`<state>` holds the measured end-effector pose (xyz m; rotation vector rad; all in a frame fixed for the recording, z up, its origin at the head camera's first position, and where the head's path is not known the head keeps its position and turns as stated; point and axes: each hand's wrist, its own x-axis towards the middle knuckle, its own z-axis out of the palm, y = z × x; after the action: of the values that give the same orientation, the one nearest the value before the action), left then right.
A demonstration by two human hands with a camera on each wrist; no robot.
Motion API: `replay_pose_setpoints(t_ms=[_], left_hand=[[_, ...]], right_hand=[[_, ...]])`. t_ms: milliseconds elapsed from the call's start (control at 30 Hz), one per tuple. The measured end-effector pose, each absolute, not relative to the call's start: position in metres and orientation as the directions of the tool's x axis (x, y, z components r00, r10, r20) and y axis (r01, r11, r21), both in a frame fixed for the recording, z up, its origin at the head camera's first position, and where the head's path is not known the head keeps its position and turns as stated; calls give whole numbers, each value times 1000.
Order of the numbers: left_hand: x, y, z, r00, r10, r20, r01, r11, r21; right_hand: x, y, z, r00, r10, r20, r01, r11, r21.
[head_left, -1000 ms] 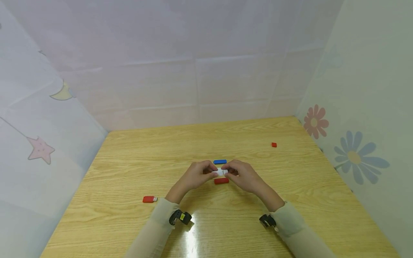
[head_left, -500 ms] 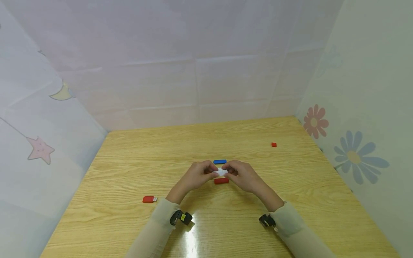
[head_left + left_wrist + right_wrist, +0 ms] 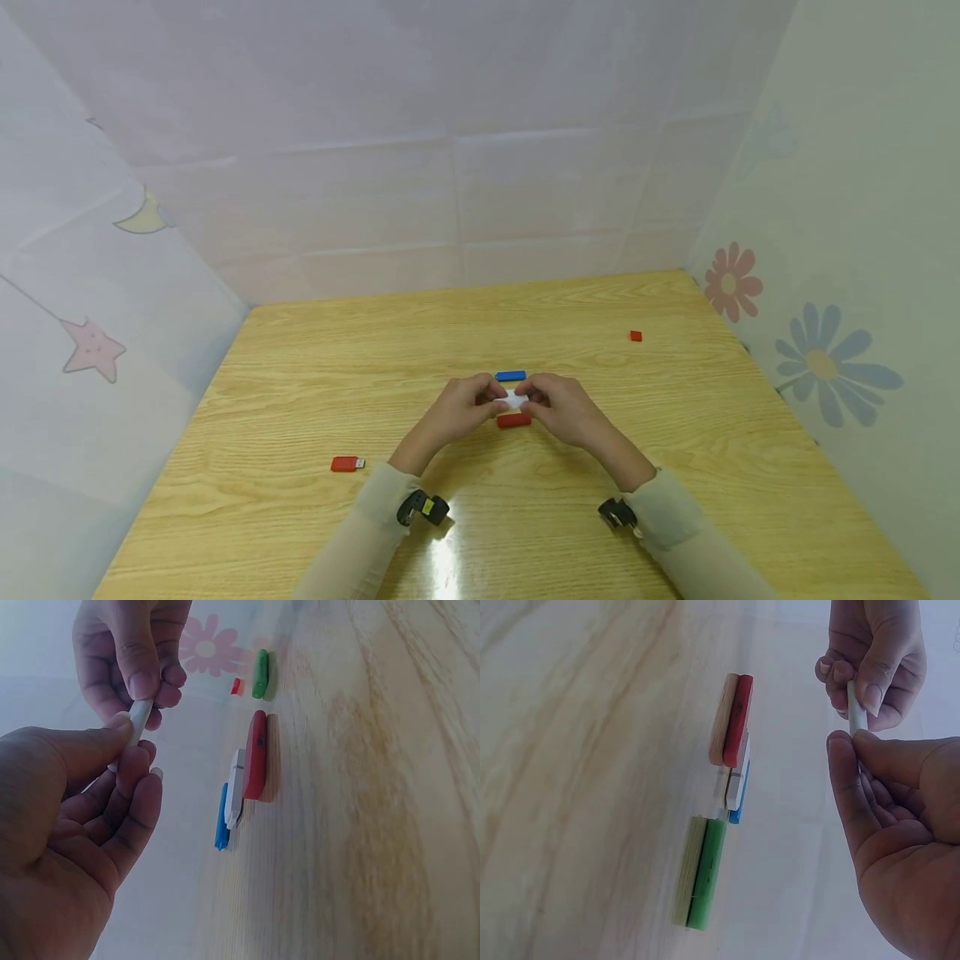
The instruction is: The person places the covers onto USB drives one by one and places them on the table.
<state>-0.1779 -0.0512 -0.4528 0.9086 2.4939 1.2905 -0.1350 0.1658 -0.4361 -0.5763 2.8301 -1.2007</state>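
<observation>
In the head view, a white USB stick [image 3: 513,400] is held between both hands above the middle of the table. My left hand [image 3: 463,408] pinches its left end between thumb and fingers. At its other end, my right hand [image 3: 564,410] grips with thumb and fingertips. No gap shows along the stick between the hands. Below it lie a blue USB stick [image 3: 511,376], a second white stick [image 3: 235,787] and a red stick [image 3: 513,421]. A green stick [image 3: 708,874] shows in both wrist views but is hidden in the head view.
A red USB stick [image 3: 345,464] with its metal plug bare lies left of the left forearm. Far right on the wooden table [image 3: 375,350] is a small red cap [image 3: 636,336]. Patterned cloth walls [image 3: 450,167] stand along the table's back and sides.
A seam near the right end of the held white stick was visible a second ago and has closed up. Both hands stay in nearly the same place.
</observation>
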Motion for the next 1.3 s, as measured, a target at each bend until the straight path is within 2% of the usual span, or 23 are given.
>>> replay_pose_setpoints(t_ms=[333,667,1300], left_hand=[[-178,-50,-450,-783,612,115,451,429,783],[-177,-48,-448,-779,620,98,438,424,793],[-178,-40,-450,-791,589,164,485,441,756]], right_hand=[[-135,163,-436,-950,-291,113,-281,640,-715],[-137,166,-439,-961,-265,83,-229,586,-777],[-140,164,-445,-988,-152,-11,-50,397,-916]])
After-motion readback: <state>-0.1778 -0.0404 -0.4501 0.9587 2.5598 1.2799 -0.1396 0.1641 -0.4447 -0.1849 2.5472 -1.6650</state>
